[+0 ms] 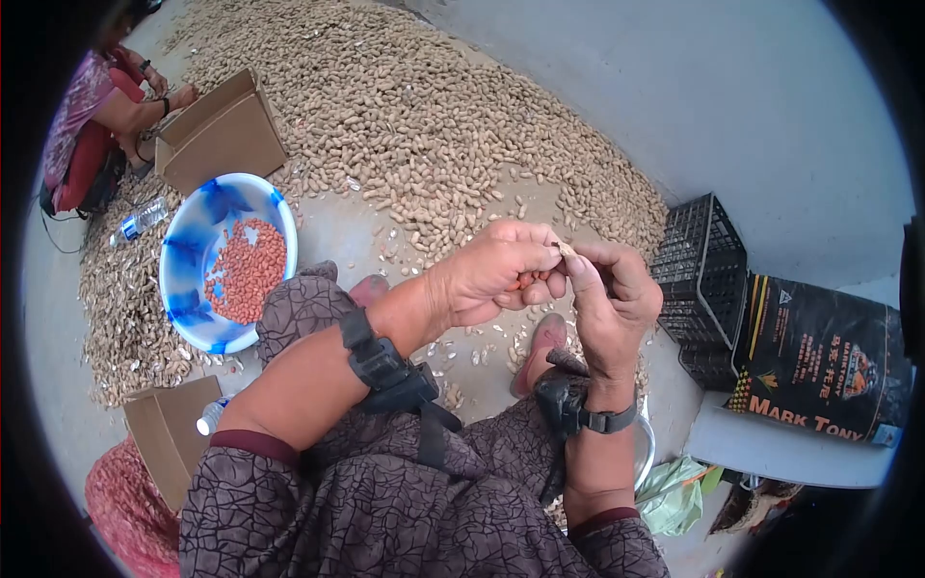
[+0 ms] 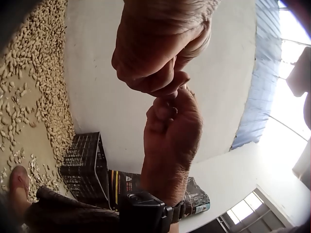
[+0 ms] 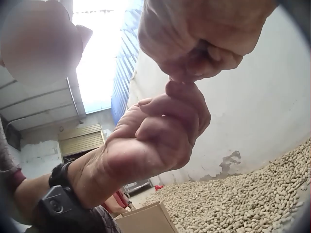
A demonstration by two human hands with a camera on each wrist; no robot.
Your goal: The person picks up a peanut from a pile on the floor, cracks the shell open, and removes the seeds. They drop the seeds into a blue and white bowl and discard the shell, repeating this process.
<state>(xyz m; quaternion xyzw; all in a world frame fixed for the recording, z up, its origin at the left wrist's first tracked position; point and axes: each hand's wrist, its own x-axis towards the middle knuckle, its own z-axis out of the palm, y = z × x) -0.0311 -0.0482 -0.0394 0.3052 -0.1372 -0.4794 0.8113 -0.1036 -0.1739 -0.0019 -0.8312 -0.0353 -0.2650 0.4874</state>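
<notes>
The left hand (image 1: 493, 268) and right hand (image 1: 617, 292) are pinching a peanut shell (image 1: 567, 249) between them. Red kernels (image 1: 525, 280) are resting just beside that pinch, within the left hand's curled fingers; loosening those could spill some. Only the head view is showing the blue-and-white basin (image 1: 186, 260), left of the grip; in wrist views, fingers are seemingly hiding the shell.
</notes>
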